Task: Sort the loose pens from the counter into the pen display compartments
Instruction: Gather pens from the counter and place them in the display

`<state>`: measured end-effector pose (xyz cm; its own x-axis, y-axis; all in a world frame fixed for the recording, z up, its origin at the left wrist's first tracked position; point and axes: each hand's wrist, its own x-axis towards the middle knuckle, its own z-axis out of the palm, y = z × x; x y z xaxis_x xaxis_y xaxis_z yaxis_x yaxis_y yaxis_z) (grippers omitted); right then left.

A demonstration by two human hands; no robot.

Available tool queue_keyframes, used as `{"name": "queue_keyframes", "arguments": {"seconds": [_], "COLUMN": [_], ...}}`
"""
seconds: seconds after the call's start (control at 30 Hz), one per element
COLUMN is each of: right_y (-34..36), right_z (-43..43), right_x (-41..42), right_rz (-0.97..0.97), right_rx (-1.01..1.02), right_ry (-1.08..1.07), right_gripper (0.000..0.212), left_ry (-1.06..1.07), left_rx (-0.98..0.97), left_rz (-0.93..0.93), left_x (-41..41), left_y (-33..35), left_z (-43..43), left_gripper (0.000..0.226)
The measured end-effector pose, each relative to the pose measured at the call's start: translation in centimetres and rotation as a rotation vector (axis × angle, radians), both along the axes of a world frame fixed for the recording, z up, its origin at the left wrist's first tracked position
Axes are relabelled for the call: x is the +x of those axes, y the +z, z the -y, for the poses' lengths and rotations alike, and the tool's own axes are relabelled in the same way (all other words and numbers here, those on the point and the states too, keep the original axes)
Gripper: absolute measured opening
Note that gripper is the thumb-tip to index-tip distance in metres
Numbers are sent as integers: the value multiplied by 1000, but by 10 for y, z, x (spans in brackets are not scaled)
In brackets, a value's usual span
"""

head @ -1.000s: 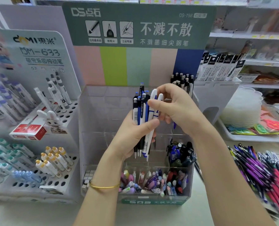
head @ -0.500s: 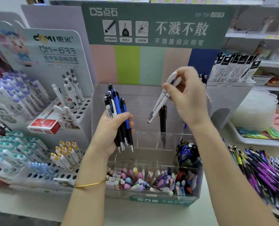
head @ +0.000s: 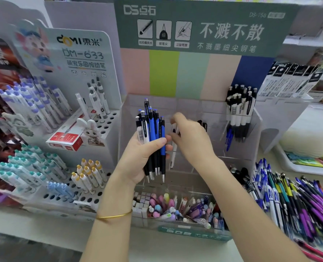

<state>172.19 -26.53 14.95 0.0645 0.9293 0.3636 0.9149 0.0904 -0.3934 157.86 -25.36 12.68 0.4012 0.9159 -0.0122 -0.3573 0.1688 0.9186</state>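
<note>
Head view, first speaker: what is held in the left hand?

Second speaker: A bundle of pens is clasped there, upright, tips down. The fingers are curled round the barrels and the thumb is pressed across the front. Blue, black and white barrels are seen. A gold bangle is worn on that wrist.

First speaker: And the right hand?

Second speaker: It is held just beside the bundle, fingers bent round a white pen, which is pointed down within the middle tier of the clear display box. The hand is blurred, so whether one pen or two are pinched cannot be told.

First speaker: What is seen around the hands?

Second speaker: In the box's back right compartment, black-and-white pens are stood upright. Dark pens are packed lower on the right, and pastel pens and erasers are crowded in the front compartment. The loose pens, purple, blue, black and pink, are heaped on the counter to the right of the box. To the left, a white stand with round holes is partly filled with white pens, and a red box is laid on it. A green sign is raised behind the box.
</note>
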Motion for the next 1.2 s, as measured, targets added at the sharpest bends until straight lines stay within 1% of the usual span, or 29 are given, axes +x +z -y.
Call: {"name": "queue_keyframes", "arguments": {"seconds": [0.1,0.17,0.23,0.3,0.37,0.4,0.43,0.5,0.57,0.63,0.73,0.8,0.9,0.97,1.1,1.2], "right_y": [-4,-3,0,8,21,25,28,29,30,34,41,46,51,52,56,61], "right_z": [4,7,11,15,19,20,20,18,15,12,10,9,8,7,6,6], "right_x": [-2,0,4,7,8,9,10,11,12,17,22,24,31,37,46,52], "right_rz": [-134,-204,-253,-372,-596,-702,-756,-733,-765,-849,-939,-991,-978,-965,-936,-914], "right_rx": [0,43,164,268,234,173,108,16,-28,-78,-126,-126,-116,-133,-199,-212], "right_ry": [-22,-66,-88,-67,-4,43,84,122,139,162,193,197,191,203,225,241], "right_gripper": [35,37,28,11,8,5,2,20,26,25,26,22,13,9,11,7], "left_ry": [-39,-64,-83,-110,-134,-144,-153,-162,-186,-215,-246,-261,-239,-233,-232,-247], "left_rx": [34,36,33,30,46,61,74,96,106,101,67,71,84,84,111,94], "left_rz": [10,34,53,79,89,82,72,56,45,51,77,91,74,59,1,14], "left_x": [0,1,4,6,7,8,9,12,15,17,19,21,25,27,33,37], "left_y": [1,2,2,2,3,4,5,7,9,12,18,22,28,32,36,40], "left_z": [2,3,5,5,5,5,6,7,7,7,6,4,3,2,-1,-3], "left_gripper": [35,34,29,28,33,37,41,41,33,27,30,30,24,30,35,39]}}
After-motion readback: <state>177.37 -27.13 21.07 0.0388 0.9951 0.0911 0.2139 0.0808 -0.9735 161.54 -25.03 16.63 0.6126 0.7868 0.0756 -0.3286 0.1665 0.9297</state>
